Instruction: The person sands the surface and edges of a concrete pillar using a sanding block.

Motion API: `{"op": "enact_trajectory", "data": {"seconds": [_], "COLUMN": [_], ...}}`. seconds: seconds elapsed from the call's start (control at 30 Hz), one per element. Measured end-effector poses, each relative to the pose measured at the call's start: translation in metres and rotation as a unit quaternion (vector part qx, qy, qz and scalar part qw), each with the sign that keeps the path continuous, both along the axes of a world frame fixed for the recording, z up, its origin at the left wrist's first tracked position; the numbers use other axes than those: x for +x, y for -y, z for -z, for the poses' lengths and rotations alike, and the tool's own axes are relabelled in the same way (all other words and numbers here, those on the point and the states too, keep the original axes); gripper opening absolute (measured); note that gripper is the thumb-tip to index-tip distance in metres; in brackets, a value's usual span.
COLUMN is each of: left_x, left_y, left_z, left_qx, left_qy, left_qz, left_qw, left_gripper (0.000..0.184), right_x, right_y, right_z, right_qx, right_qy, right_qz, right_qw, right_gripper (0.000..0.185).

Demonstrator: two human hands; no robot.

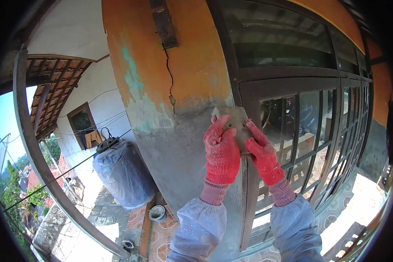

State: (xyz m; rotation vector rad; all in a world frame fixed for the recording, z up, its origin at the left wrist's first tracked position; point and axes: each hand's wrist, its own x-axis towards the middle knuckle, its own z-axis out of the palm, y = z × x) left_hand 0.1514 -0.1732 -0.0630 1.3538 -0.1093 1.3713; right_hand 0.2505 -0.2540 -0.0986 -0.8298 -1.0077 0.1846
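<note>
Both hands wear dusty red knit gloves. In front of the wall's corner, they hold a flat, grey, roughly square plate [236, 114] with small dark spots; its exact kind is unclear. My left hand [222, 150] closes on its left and lower part, thumb and fingers curled over the face. At the right edge, my right hand [264, 155] grips it with the thumb and forefinger side. Behind the plate is the wall [183, 144], grey and plastered below, with worn orange paint above. A dark crack [169, 72] runs down through the orange part.
Dark-framed windows [301, 118] extend along the right. A wooden beam end [163, 26] juts from the wall above. To the left hangs or stands a plastic-wrapped barrel-like bundle [122, 172], with a bucket [157, 213] on the tiles below. A slanted post [26, 118] and a cable cross the far left.
</note>
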Motion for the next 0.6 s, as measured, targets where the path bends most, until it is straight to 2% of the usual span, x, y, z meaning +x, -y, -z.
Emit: {"op": "enact_trajectory", "data": {"seconds": [0.1, 0.17, 0.23, 0.6], "left_x": [-0.001, -0.002, 0.000, -0.002], "left_y": [-0.003, -0.004, -0.001, -0.008], "left_z": [-0.001, -0.002, 0.001, 0.008], "left_qx": [0.027, 0.018, 0.007, -0.012], "left_qy": [-0.024, -0.014, 0.003, 0.035], "left_qz": [-0.022, 0.015, 0.014, 0.077], "left_qw": [0.999, 1.000, 1.000, 0.996], "left_gripper": [0.037, 0.035, 0.033, 0.031], "right_x": [-0.005, -0.012, -0.021, -0.031], "right_y": [-0.006, -0.008, -0.006, -0.015], "right_z": [-0.002, -0.006, -0.011, -0.010], "right_qx": [0.015, 0.030, 0.008, 0.003], "right_qy": [-0.038, -0.057, -0.079, -0.073], "right_qz": [-0.003, -0.009, 0.040, 0.112], "right_qw": [0.999, 0.998, 0.996, 0.991], "right_gripper": [0.056, 0.055, 0.057, 0.059]}}
